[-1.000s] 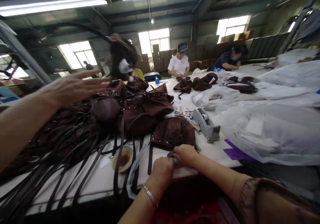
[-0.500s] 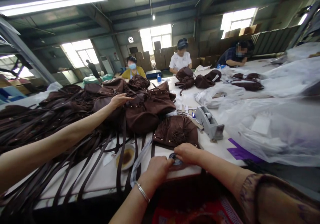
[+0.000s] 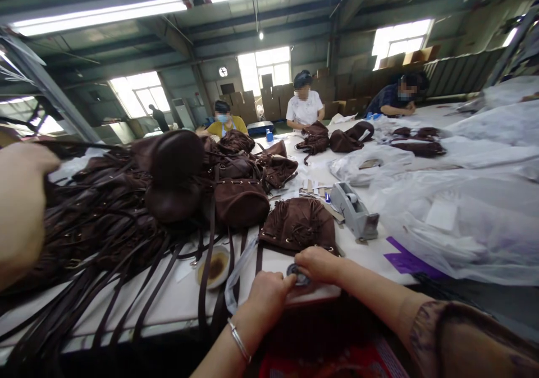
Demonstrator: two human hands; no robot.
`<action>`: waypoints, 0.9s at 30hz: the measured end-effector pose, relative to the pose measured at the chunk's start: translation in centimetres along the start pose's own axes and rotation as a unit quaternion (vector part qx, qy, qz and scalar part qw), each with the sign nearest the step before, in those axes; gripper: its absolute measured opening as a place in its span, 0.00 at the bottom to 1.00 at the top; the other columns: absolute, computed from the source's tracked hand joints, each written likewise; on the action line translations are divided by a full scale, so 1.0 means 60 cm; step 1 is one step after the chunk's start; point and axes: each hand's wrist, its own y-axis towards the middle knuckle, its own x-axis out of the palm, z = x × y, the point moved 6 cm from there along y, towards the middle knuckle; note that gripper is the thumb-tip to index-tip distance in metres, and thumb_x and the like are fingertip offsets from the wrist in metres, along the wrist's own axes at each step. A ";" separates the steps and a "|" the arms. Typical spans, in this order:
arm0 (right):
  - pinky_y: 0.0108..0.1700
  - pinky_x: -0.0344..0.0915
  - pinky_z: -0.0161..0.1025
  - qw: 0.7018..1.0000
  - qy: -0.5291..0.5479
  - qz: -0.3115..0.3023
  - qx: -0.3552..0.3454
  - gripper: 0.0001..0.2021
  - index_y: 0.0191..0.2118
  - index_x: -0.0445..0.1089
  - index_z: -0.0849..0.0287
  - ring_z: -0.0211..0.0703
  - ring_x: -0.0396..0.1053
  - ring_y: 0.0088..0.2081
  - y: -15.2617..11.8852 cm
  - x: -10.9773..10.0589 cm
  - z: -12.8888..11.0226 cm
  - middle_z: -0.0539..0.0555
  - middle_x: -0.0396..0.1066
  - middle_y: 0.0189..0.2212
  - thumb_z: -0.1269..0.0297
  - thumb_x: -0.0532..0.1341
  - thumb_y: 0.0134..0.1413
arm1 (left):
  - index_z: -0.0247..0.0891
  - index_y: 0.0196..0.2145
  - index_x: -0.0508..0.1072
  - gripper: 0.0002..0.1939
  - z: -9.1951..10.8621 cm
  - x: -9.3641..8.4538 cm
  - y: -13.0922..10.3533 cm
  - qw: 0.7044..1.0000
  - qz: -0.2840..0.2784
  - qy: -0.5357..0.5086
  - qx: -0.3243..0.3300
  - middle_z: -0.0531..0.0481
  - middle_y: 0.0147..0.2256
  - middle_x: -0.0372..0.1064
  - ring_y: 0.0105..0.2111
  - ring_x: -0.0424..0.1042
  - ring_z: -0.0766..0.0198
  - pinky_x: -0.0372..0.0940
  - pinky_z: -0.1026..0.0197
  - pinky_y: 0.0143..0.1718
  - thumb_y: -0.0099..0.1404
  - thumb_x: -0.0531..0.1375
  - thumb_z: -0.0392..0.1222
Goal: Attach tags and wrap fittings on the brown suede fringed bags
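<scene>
At the table's front edge, my left hand (image 3: 269,295) is closed, its thumb and fingertips pressed against a small dark round thing with a grey sheen (image 3: 300,277). My right hand (image 3: 316,264) pinches the same thing from the far side; its kind is hard to make out, as fingers cover part of it. Just beyond my hands lies a dark brown fringed bag (image 3: 298,225) with metal eyelets. A clear plastic strip (image 3: 236,279) runs beside my left wrist, near a white bowl (image 3: 214,267) with brown liquid.
A co-worker's blurred hand (image 3: 25,209) reaches in from the left by a raised brown bag (image 3: 177,164). Brown bags with long straps (image 3: 96,215) pile up on the left. A grey tape dispenser (image 3: 354,210) and plastic sheets (image 3: 446,209) are right. Several people work beyond.
The co-worker's arm has pulled back to the left, and a brown bag has come up off the pile that way. My hands have barely shifted and still grip the round thing.
</scene>
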 end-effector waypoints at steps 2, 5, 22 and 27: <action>0.48 0.67 0.39 1.000 0.001 -0.009 -0.027 0.11 0.41 0.77 0.57 0.52 0.76 0.48 0.000 -0.003 0.002 0.59 0.80 0.42 0.61 0.58 0.61 | 0.49 0.53 0.71 0.15 -0.012 -0.004 0.000 1.000 -0.004 0.002 0.011 0.48 0.35 0.75 0.34 0.76 0.55 0.68 0.57 0.36 0.70 0.55 0.41; 0.48 0.67 0.40 1.000 -0.002 -0.003 -0.009 0.12 0.42 0.77 0.58 0.52 0.76 0.47 -0.005 -0.004 0.000 0.59 0.79 0.42 0.60 0.58 0.61 | 0.44 0.47 0.73 0.11 -0.004 0.003 0.008 1.000 0.005 -0.017 0.014 0.46 0.37 0.76 0.37 0.75 0.55 0.68 0.57 0.38 0.69 0.55 0.38; 0.45 0.68 0.43 0.999 -0.041 0.006 -0.001 0.13 0.41 0.78 0.60 0.56 0.77 0.45 -0.006 -0.002 -0.001 0.64 0.79 0.41 0.63 0.58 0.59 | 0.43 0.65 0.58 0.28 0.004 0.032 -0.023 0.999 -0.005 0.016 0.045 0.46 0.34 0.77 0.33 0.77 0.54 0.68 0.57 0.33 0.69 0.54 0.35; 0.46 0.67 0.41 0.999 -0.038 0.003 -0.008 0.13 0.42 0.77 0.59 0.54 0.76 0.47 -0.007 0.000 0.001 0.62 0.79 0.42 0.62 0.58 0.59 | 0.54 0.58 0.66 0.20 -0.021 0.007 0.001 0.999 -0.020 0.014 0.036 0.48 0.33 0.77 0.33 0.77 0.55 0.66 0.60 0.33 0.70 0.54 0.42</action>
